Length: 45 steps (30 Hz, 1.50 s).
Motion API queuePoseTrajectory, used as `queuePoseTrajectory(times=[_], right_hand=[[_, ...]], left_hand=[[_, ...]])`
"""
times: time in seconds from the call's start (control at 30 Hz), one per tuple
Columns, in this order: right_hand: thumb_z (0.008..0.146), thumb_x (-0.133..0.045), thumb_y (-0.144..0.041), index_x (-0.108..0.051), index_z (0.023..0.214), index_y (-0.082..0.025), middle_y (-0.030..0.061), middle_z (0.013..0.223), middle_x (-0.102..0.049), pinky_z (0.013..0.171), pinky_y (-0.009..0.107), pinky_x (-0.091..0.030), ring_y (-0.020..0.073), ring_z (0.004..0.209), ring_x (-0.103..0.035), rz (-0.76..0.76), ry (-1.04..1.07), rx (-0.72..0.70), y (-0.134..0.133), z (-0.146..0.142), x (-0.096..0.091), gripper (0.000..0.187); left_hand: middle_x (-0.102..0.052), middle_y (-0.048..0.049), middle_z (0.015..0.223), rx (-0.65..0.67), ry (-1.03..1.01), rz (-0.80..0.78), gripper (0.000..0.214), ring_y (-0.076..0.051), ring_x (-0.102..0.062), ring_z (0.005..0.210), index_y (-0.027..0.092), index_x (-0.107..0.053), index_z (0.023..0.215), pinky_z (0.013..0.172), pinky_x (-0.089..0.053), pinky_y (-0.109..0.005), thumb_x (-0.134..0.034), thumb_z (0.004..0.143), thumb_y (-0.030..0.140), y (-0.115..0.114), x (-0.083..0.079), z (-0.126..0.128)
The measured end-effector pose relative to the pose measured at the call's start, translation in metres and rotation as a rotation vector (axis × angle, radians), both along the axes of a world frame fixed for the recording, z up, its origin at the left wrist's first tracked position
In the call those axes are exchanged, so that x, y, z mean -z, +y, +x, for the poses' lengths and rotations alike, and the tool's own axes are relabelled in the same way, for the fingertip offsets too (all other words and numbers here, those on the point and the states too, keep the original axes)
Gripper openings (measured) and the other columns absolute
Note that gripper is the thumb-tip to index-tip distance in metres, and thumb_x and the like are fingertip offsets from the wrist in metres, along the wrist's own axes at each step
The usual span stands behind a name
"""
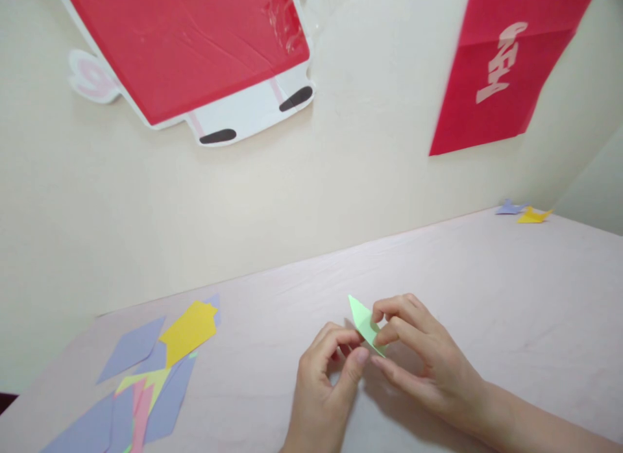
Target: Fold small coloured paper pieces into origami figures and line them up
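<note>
Head view: both hands, left hand (324,388) and right hand (423,355), curl fingers pinching the green paper (366,323).

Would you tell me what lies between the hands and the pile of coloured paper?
Only bare table lies between the left hand and the paper pile, in the head view.
</note>
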State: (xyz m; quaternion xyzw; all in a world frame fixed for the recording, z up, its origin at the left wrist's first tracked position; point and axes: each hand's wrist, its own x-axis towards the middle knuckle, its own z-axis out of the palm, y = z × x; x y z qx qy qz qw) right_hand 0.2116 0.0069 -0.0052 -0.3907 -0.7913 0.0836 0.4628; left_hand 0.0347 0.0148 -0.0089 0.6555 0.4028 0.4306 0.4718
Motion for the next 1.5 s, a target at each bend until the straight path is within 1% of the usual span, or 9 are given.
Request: queuePoseTrajectory(times=[0.23,0.4,0.57,0.8,1.0,1.13,1.23,1.4,1.5], right_hand=[[0.088,-0.054,-0.012,-0.059,0.103,-0.020,0.0065,0.099,-0.057,0.080,0.033,-0.043,0.0214,0.093,-0.050,0.013,-0.075,-0.050,-0.001,0.000,-0.002,0.017],[0.088,-0.058,-0.016,-0.055,0.115,-0.022,0.0084,0.106,-0.053,0.085,0.038,-0.041,0.0245,0.101,-0.049,0.032,-0.042,0.133,0.002,0.005,0.003,0.027],[0.086,-0.062,-0.018,-0.061,0.104,-0.024,0.0070,0.101,-0.051,0.082,0.039,-0.040,0.0244,0.096,-0.048,0.021,-0.047,0.143,0.002,0.006,0.003,0.019],[0.087,-0.062,-0.018,-0.063,0.102,-0.024,0.0058,0.098,-0.054,0.080,0.037,-0.038,0.0231,0.092,-0.048,0.005,-0.085,0.069,0.001,0.004,0.002,0.016],[0.090,-0.056,-0.015,-0.061,0.092,-0.024,0.0041,0.090,-0.057,0.078,0.036,-0.039,0.0215,0.088,-0.050,-0.057,-0.026,0.020,0.002,0.002,0.002,0.010],[0.091,-0.055,-0.015,-0.060,0.089,-0.023,0.0038,0.090,-0.058,0.078,0.035,-0.040,0.0210,0.088,-0.052,-0.091,0.003,-0.003,0.003,-0.002,0.002,0.010],[0.091,-0.053,-0.015,-0.057,0.089,-0.023,0.0043,0.094,-0.061,0.079,0.034,-0.043,0.0204,0.090,-0.054,-0.126,0.056,-0.040,0.002,-0.004,0.003,0.009],[0.091,-0.054,-0.021,-0.057,0.098,-0.022,0.0036,0.090,-0.063,0.077,0.030,-0.046,0.0186,0.085,-0.057,-0.344,0.194,-0.089,0.000,-0.007,0.006,0.008],[0.091,-0.056,-0.027,-0.059,0.088,-0.021,0.0007,0.080,-0.060,0.070,0.026,-0.044,0.0160,0.075,-0.055,-0.534,0.260,-0.094,-0.002,-0.009,0.006,0.008]], left_hand=[[-0.061,-0.0005,0.076,-0.062,0.038,0.047,0.019,-0.015,-0.057,0.072,0.019,-0.066,0.079,0.067,-0.042,-0.024,-0.059,0.092,0.032,0.006,0.003,-0.005],[-0.063,-0.0014,0.077,-0.038,0.158,0.262,0.017,-0.016,-0.058,0.075,0.020,-0.065,0.080,0.070,-0.043,-0.027,-0.056,0.094,0.024,0.012,0.002,-0.009],[-0.062,-0.0005,0.078,-0.050,0.240,0.445,0.014,-0.016,-0.057,0.076,0.020,-0.062,0.081,0.071,-0.042,-0.028,-0.056,0.093,0.016,0.013,0.000,-0.011],[-0.061,0.0004,0.080,-0.049,0.243,0.456,0.013,-0.015,-0.056,0.077,0.020,-0.061,0.084,0.072,-0.042,-0.028,-0.056,0.093,0.014,0.010,0.002,-0.010],[-0.065,-0.0008,0.085,-0.008,0.265,0.458,0.015,-0.016,-0.057,0.079,0.021,-0.064,0.095,0.073,-0.042,-0.029,-0.054,0.092,0.010,0.007,0.001,-0.006],[-0.064,-0.0001,0.079,-0.019,0.250,0.450,0.009,-0.016,-0.057,0.075,0.020,-0.063,0.086,0.072,-0.041,-0.030,-0.057,0.092,0.017,0.006,0.000,-0.005],[-0.064,0.0011,0.077,-0.013,0.235,0.391,0.014,-0.016,-0.058,0.075,0.021,-0.063,0.081,0.074,-0.041,-0.030,-0.057,0.094,0.021,0.005,-0.001,-0.007],[-0.065,0.0004,0.076,-0.063,0.169,0.268,0.017,-0.017,-0.060,0.075,0.021,-0.063,0.077,0.074,-0.043,-0.029,-0.058,0.093,0.025,0.005,0.000,-0.007],[-0.065,-0.0001,0.076,-0.073,0.157,0.220,0.018,-0.017,-0.060,0.076,0.021,-0.064,0.077,0.074,-0.043,-0.029,-0.058,0.092,0.027,0.006,0.001,-0.007]])
